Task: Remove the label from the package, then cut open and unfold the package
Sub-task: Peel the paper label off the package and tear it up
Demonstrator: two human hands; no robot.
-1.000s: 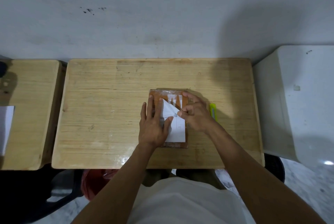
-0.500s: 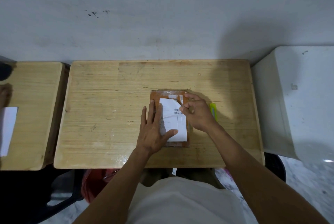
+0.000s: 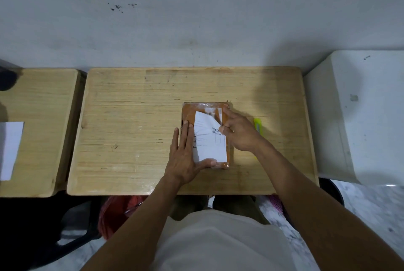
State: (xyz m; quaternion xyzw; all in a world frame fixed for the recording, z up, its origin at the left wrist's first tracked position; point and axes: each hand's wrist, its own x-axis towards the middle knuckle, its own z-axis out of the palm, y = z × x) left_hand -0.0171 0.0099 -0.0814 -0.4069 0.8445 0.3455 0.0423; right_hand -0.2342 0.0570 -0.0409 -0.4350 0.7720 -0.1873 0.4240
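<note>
1. The package (image 3: pixel 206 135) lies on the desk (image 3: pixel 131 128).
2. Left hand (image 3: pixel 184 157), fingers spread flat, presses the package's left side.
3. Right hand (image 3: pixel 237 133) seemingly pinches the label (image 3: pixel 208 143) at its right edge.
4. A yellow cutter (image 3: pixel 258 126) lies right of the package.

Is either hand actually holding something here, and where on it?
The right hand pinches the white label at its right edge. The left hand only presses flat on the package, gripping nothing.
</note>
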